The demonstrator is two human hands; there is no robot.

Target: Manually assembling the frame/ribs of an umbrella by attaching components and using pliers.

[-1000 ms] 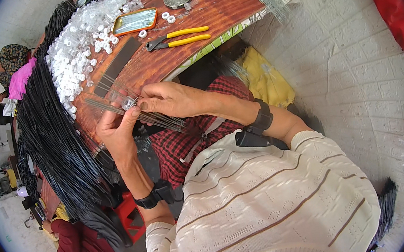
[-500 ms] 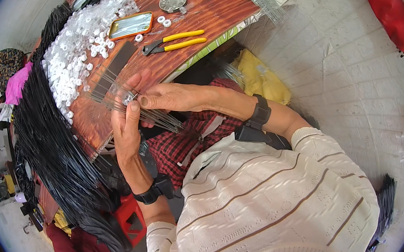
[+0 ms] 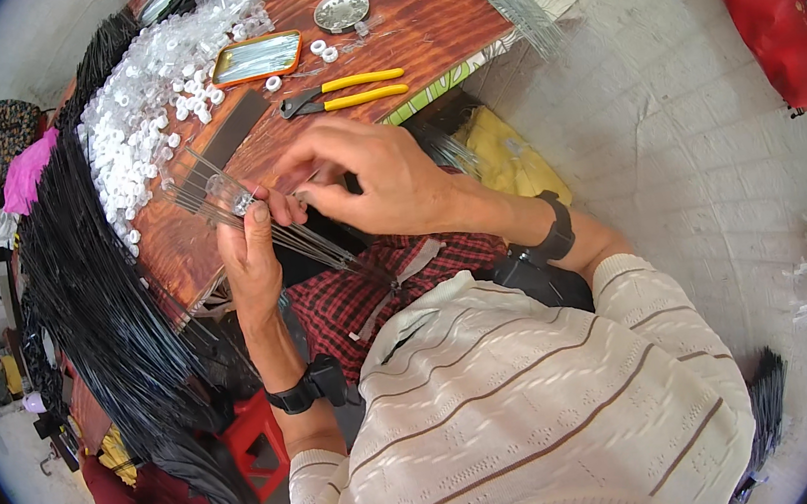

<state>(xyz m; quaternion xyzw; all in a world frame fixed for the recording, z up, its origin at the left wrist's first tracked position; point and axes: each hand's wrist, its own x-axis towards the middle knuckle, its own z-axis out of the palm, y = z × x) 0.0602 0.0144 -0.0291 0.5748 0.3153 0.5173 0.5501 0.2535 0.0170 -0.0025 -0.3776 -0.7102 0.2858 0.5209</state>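
Note:
My left hand (image 3: 249, 256) is closed around a bundle of thin metal rods (image 3: 322, 247), which slant from above the table edge down towards my lap. A small clear plastic piece (image 3: 241, 202) sits at the rods beside my left thumb. My right hand (image 3: 379, 176) is just to the right, its fingers bent and thumb drawn in as a pinch close to the left fingertips. Whatever lies between those right fingertips is too small to make out.
On the wooden table (image 3: 414, 9) lie yellow-handled pliers (image 3: 363, 89), a dark flat bar (image 3: 240, 131), an orange-rimmed tin (image 3: 256, 58) of pins, a round metal dish (image 3: 341, 12) and a heap of white and clear plastic pieces (image 3: 132, 134). Black strands (image 3: 90, 280) hang at the left.
My right hand has moved up and away from the clear piece at my left thumb, its fingers now curled. My left hand keeps its grip on the rods.

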